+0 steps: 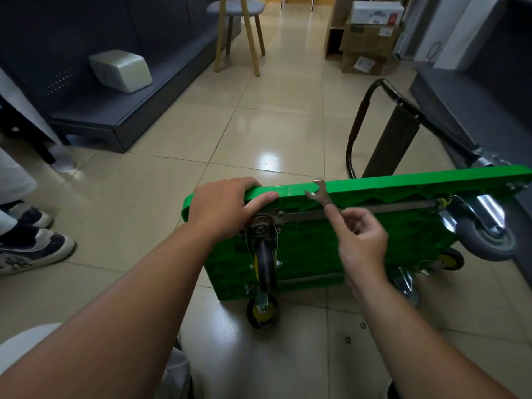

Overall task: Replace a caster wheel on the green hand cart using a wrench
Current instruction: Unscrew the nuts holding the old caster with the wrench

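The green hand cart [374, 191] stands on its side on the tiled floor, underside toward me. My left hand [227, 205] grips its upper left corner, just above a black caster wheel [263, 260] on its metal plate. My right hand [361, 243] pinches the handle of a silver open-end wrench [321, 194], whose jaw points up against the cart's top edge. A larger grey caster [486, 240] sits at the upper right. Yellow-hubbed wheels show lower down: one [262, 312] on the floor, another [452, 259] at right.
The cart's black folding handle [359, 125] lies on the floor behind it. Dark shelving [115, 122] runs along the left; another person's shoes [31, 249] stand at far left. A wooden stool [239, 33] and cardboard boxes [368, 38] are farther back. Small screws [347, 339] lie on the floor.
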{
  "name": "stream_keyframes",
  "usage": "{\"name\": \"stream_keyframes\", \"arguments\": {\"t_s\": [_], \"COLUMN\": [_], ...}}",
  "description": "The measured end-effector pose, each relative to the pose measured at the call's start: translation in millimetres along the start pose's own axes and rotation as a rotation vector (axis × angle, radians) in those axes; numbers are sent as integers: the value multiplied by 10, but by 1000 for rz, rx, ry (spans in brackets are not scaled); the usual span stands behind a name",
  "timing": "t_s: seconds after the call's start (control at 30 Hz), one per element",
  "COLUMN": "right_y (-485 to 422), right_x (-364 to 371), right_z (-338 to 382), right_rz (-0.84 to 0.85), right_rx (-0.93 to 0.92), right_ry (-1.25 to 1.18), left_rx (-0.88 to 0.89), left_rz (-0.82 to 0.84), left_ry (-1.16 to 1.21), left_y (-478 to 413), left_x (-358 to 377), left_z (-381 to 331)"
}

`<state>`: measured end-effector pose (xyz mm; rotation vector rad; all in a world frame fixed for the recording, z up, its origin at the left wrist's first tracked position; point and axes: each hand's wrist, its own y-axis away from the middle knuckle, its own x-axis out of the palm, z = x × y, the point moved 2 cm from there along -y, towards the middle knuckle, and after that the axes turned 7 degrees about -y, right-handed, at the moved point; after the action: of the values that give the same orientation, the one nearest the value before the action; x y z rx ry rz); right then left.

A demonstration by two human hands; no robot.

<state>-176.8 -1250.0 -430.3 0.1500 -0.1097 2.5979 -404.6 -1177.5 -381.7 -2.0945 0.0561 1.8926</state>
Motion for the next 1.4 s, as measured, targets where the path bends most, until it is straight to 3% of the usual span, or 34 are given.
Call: {"name": "stream_keyframes", "arguments": {"t_s": [0.1,0.23,0.6,0.77,0.87,1.0,1.1,1.2,1.33,1.4], "right_y": [219,387,332,157,20,-142,-221,-221,-144,-160], "right_x": [103,257,602,398,203,111,249,475,609,504], "right_z": [-462,-843,-1051,-889,-615,84,569,805,889,884], "right_rz": [-62,-57,-120,-126,-81,16,177,337,390,330], "right_rx": [213,326,320,134,-36,-513,-919,-1200,-1334,-1240], "right_ry": [-154,-180,-240,-12,299,756,997,1282,1441,1338], "left_rx": [1,13,2,-1,-1,-9,-11,-14,-5,-8], "left_rz": [-1,-14,-22,-24,-22,-8,-7,-6,-1,-3], "left_ry": [-11,-19,-36,-33,-30,-22,-21,-8,3,9], "left_y": [-3,-3,-23,-37,-48,-44,-13,-4,-7,-5], "left_x": [1,10,52,50,50,38,17,8,11,7], "left_z": [3,5,22,18,17,5,-12,-20,-18,-10]}}
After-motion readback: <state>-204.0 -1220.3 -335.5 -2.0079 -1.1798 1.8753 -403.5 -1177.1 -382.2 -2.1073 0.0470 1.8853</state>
